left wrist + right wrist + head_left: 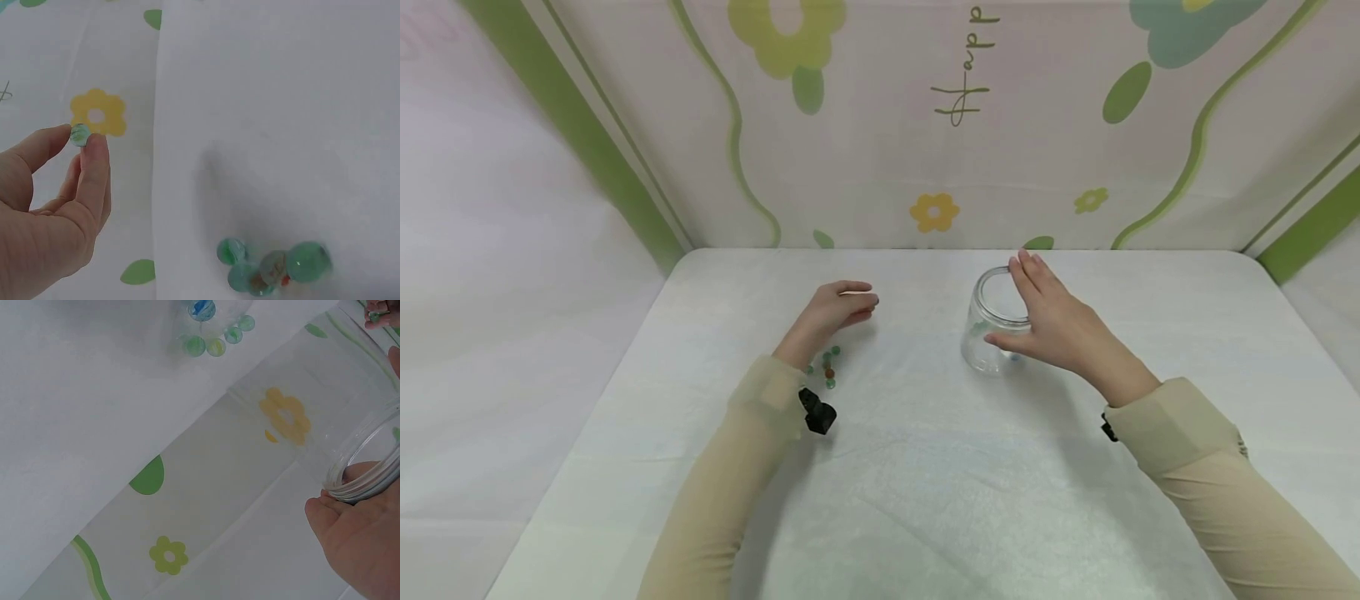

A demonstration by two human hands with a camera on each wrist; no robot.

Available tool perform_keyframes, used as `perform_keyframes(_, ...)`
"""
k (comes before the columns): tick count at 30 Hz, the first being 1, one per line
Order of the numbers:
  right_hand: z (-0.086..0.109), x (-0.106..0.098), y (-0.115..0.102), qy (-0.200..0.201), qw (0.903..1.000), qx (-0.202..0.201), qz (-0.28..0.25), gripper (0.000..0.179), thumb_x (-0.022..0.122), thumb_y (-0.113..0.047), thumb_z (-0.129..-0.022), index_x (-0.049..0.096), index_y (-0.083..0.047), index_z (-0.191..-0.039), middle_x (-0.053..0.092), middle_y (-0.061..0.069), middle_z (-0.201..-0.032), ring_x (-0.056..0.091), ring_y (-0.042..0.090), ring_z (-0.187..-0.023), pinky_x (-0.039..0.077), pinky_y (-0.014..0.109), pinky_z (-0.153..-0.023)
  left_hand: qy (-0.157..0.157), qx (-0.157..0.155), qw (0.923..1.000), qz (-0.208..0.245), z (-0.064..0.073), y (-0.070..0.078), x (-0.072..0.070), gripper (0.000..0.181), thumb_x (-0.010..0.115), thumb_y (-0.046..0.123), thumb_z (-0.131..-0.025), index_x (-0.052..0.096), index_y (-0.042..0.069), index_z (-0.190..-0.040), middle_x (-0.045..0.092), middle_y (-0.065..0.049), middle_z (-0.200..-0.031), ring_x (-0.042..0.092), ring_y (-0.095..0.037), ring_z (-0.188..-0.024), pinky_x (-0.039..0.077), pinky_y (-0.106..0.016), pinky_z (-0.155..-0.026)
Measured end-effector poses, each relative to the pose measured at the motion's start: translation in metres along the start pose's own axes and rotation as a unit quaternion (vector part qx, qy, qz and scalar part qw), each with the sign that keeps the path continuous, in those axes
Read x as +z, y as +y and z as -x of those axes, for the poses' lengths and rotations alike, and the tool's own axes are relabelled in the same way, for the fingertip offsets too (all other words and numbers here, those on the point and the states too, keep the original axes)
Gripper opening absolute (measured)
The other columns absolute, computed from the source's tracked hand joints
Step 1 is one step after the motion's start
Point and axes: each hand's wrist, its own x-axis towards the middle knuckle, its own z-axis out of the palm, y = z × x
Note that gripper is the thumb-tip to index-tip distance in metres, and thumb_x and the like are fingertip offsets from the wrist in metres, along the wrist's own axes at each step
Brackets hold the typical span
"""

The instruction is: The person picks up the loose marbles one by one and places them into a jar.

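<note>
A green-and-clear glass marble (80,134) is pinched between the thumb and a fingertip of my left hand (835,308), which is raised above the table. Below its wrist, several loose marbles (309,261) lie clustered on the cloth, mostly green with one reddish-brown (830,373). To the right stands an upright clear glass jar (976,346) with a round rim. My right hand (1063,325) holds it near the top, thumb on the near side and fingers at the far rim. Through the glass, the right wrist view shows several marbles, including a blue one (202,309) and green ones (195,345).
A white cloth covers the table (887,500). Behind it rises a pale curtain (865,167) with flowers, leaves and lettering, and more curtain hangs at both sides. Small black devices (818,414) are strapped at the wrists.
</note>
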Motion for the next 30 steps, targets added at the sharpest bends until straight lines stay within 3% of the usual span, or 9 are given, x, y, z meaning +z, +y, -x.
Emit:
perform_keyframes(6, 0.000, 0.000, 0.000, 0.001, 1.0000, -0.001, 0.000, 0.105, 0.066, -0.051, -0.084, 0.006, 0.001, -0.152, 0.000, 0.019, -0.161, 0.002, 0.035, -0.149, 0.032, 0.064, -0.108, -0.007, 0.018, 0.9986, 0.049, 0.004, 0.015, 0.019, 0.045, 0.058, 0.012, -0.095, 0.047, 0.002, -0.137, 0.056, -0.016, -0.131, 0.054, -0.027, -0.125, 0.050, -0.029, -0.103)
perform_keyframes(14, 0.000, 0.000, 0.000, 0.000, 1.0000, 0.000, 0.000, 0.105, 0.066, -0.050, -0.084, 0.006, 0.002, -0.152, 0.000, 0.019, -0.161, 0.002, 0.035, -0.149, 0.032, 0.064, -0.108, -0.017, 0.035, 0.9948, 0.094, 0.007, 0.037, 0.049, 0.040, 0.060, 0.011, -0.094, 0.052, 0.001, -0.132, 0.062, -0.011, -0.116, 0.062, -0.020, -0.107, 0.053, -0.026, -0.096)
perform_keyframes(25, -0.001, 0.000, 0.000, 0.001, 1.0000, 0.003, -0.003, 0.104, 0.066, -0.051, -0.084, 0.006, 0.001, -0.152, 0.000, 0.018, -0.161, 0.002, 0.035, -0.149, 0.033, 0.065, -0.107, -0.079, 0.075, 0.9908, 0.080, 0.020, 0.057, 0.094, 0.037, 0.060, 0.013, -0.095, 0.054, 0.001, -0.129, 0.061, -0.014, -0.120, 0.062, -0.013, -0.095, 0.055, -0.025, -0.093)
perform_keyframes(30, 0.000, -0.001, 0.000, 0.000, 1.0000, 0.003, -0.004, 0.104, 0.066, -0.051, -0.084, 0.006, 0.002, -0.152, 0.000, 0.018, -0.161, 0.002, 0.035, -0.149, 0.035, 0.065, -0.106, -0.088, 0.079, 0.9903, 0.073, 0.020, 0.059, 0.107, 0.035, 0.060, 0.014, -0.095, 0.055, 0.002, -0.128, 0.062, -0.014, -0.118, 0.063, -0.012, -0.091, 0.056, -0.024, -0.091)
